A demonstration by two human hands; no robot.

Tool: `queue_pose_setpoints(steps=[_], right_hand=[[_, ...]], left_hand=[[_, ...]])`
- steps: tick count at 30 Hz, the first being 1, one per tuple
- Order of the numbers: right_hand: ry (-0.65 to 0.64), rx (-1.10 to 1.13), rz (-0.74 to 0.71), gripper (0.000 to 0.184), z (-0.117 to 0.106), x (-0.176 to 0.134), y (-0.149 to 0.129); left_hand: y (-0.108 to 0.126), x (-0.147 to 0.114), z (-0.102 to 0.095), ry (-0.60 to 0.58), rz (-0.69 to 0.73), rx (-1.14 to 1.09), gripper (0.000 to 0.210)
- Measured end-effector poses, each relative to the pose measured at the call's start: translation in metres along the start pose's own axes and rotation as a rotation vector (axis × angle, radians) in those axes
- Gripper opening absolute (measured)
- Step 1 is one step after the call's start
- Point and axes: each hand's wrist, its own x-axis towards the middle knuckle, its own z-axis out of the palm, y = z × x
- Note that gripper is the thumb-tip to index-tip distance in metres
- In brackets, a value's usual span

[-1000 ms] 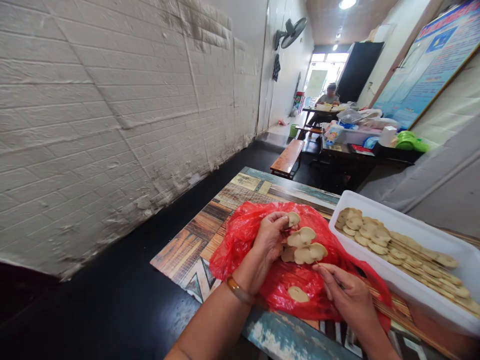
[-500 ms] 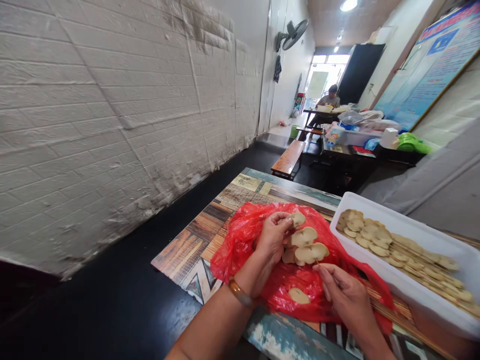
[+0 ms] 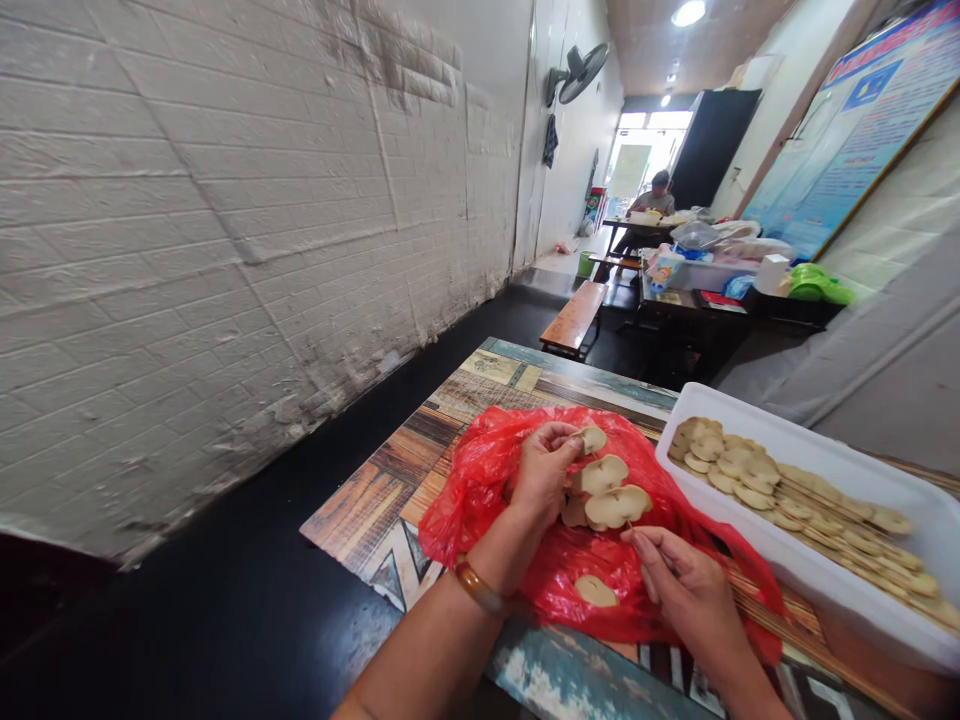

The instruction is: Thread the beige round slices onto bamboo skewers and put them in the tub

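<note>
- Thin pale wooden skewer point(image 3: 631, 525): lower end just at the right fingertips; it runs up and away from them into flat, tan, lobed slices.
- Right hand point(image 3: 686, 575): thumb and forefinger grasping the skewer's lower end — the other fingers curled beneath.
- Threaded tan slices point(image 3: 616, 507): just beyond the right fingertips, below and to the right of the left fingertips.
- Uppermost flat tan slice point(image 3: 593, 440): pinched between left thumb and forefinger. Cannot tell whether the skewer passes through it.
- Left hand point(image 3: 546, 470): grasping that slice near its edge. Amber-brown ring-shaped bangle point(image 3: 480, 585) on the wrist, well behind the fingers.
- Single flat tan oval slice point(image 3: 596, 591): lies apart, nearer the wearer than either set of fingertips, left of the right fingers.
- Crumpled, translucent red plastic bag point(image 3: 480, 490): spread under and around both hands; the single slice rests on it.
- White rectangular plastic tub point(image 3: 780, 437): right of the right fingers, holding rows of skewered tan slices point(image 3: 750, 465).
- Patchwork wood-patterned table point(image 3: 375, 500): beneath all of these — bare to the left of the left fingers.
- Reddish-brown wooden bench point(image 3: 576, 315): well beyond the left fingertips. Farther off, a seated person point(image 3: 657, 200).
</note>
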Motion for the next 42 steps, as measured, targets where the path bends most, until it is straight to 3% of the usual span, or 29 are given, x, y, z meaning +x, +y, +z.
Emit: queue_pose_setpoints(steps=[12,20,23,27,34,42], right_hand=[[0.02,0.054,-0.011,0.033,0.0,-0.001,-0.003],[0.013,0.185,0.068,0.04,0.002,0.0,-0.001],[0.045,0.175,0.04,0.041,0.005,0.0,-0.001],[0.027,0.1,-0.025,0.037,0.004,-0.001,-0.003],[-0.001,-0.076,-0.098,0.035,-0.002,0.001,0.001],[0.133,-0.221,-0.319,0.03,0.002,0.001,0.013]], left_hand=[[0.001,-0.004,0.002,-0.022,-0.025,0.087,0.02],[0.003,-0.004,0.004,-0.105,-0.179,-0.154,0.035],[0.003,-0.006,0.004,-0.149,-0.227,-0.154,0.037],[0.001,-0.005,0.002,-0.111,-0.247,-0.137,0.037],[-0.003,-0.003,0.002,-0.022,-0.152,-0.099,0.033],[-0.005,-0.003,0.002,-0.043,-0.136,-0.068,0.033]])
